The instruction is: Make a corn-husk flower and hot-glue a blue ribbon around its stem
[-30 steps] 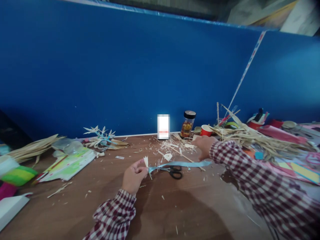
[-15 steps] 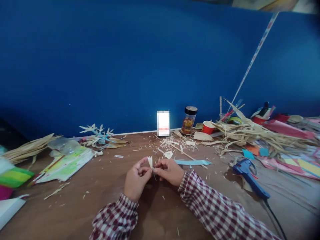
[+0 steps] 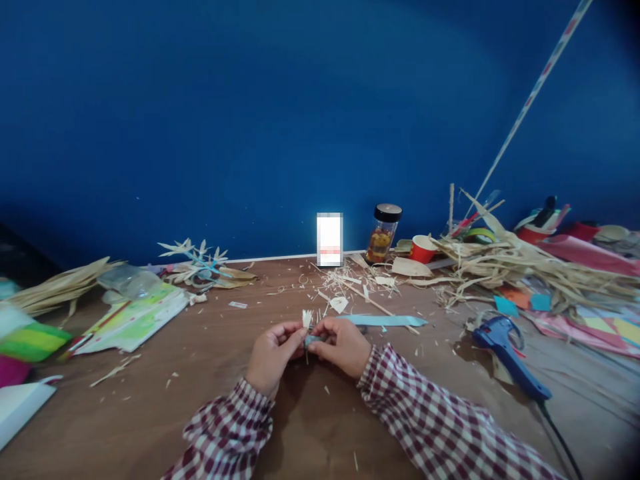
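My left hand (image 3: pixel 274 352) is closed, thumb and fingers pinching a small fringed piece of pale dried husk (image 3: pixel 307 319) that stands upright with its cut ends up. My right hand (image 3: pixel 347 343) is closed beside it, fingertips pressed on a bit of light blue strip (image 3: pixel 313 340) at the lower part of the husk. A thin stem pokes out below the fingers. On the table just behind my right hand lies a long light blue paper strip (image 3: pixel 387 321); whether it joins the bit in my fingers is hidden.
A blue glue gun (image 3: pixel 513 357) with its cord lies right. Husk scraps (image 3: pixel 340 277) and a thin stick (image 3: pixel 375 303) lie ahead. At the back stand a black-lidded jar (image 3: pixel 383 233) and a red cup (image 3: pixel 423 249); a husk pile (image 3: pixel 540 267) is right, husk flowers (image 3: pixel 203 263) left.
My left thumb has moved up onto the fringed husk, and less of it shows. A light blue bit now shows between the fingertips. The view has shifted slightly.
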### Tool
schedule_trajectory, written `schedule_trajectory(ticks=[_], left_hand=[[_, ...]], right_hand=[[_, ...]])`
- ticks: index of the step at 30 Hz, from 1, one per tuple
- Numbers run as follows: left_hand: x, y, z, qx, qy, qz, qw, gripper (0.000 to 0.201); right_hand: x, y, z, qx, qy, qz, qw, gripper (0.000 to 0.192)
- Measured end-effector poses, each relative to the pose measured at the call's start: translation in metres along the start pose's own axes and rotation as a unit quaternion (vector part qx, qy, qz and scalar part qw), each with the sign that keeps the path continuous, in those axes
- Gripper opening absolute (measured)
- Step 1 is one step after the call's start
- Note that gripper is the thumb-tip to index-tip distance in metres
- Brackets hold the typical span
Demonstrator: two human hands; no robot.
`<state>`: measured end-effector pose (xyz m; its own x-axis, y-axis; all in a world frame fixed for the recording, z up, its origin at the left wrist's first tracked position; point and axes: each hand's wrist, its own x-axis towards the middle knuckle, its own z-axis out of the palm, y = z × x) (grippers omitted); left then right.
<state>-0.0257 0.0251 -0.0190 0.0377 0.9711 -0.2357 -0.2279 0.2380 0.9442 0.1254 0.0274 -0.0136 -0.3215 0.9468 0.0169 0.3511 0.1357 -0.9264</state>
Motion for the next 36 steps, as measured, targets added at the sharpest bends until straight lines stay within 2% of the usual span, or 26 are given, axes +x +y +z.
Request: schedule_trajectory(ticks=[5,7,11,14,18,23,27,30,36], left_hand=[[-0.004,0.007,0.002,-0.039,0.029,0.003,0.999,0.026],[-0.005,0.01,0.002,-0.066,0.029,-0.004,0.997,0.026],[-0.004,0.015,-0.001,-0.142,0.029,-0.007,0.989,0.024],[-0.002,0.018,-0.005,-0.198,0.025,-0.006,0.98,0.016],[-0.001,0.021,-0.008,-0.222,0.023,-0.014,0.975,0.01],[-0.001,0.02,-0.008,-0.226,0.024,-0.021,0.974,0.009],[0.0,0.018,-0.008,-0.222,0.032,-0.021,0.974,0.008],[0.0,0.017,-0.008,-0.221,0.031,-0.019,0.975,0.007],[0.0,0.015,-0.008,-0.22,0.025,-0.019,0.975,0.006]], right_hand=[[-0.002,-0.002,0.002,-0.037,0.012,-0.027,0.999,0.013],[-0.003,-0.003,0.002,-0.092,0.022,-0.042,0.995,0.012],[-0.006,-0.005,-0.005,-0.258,0.037,-0.074,0.963,0.015],[-0.009,-0.007,-0.012,-0.329,0.023,-0.072,0.941,0.017],[-0.01,-0.009,-0.021,-0.35,-0.007,-0.072,0.934,0.021],[-0.008,-0.008,-0.023,-0.352,-0.018,-0.07,0.933,0.022],[-0.007,-0.01,-0.027,-0.315,0.016,-0.123,0.941,0.028],[-0.004,-0.013,-0.035,-0.325,0.019,-0.169,0.93,0.027],[0.002,-0.005,-0.045,-0.37,-0.095,-0.26,0.887,0.025]])
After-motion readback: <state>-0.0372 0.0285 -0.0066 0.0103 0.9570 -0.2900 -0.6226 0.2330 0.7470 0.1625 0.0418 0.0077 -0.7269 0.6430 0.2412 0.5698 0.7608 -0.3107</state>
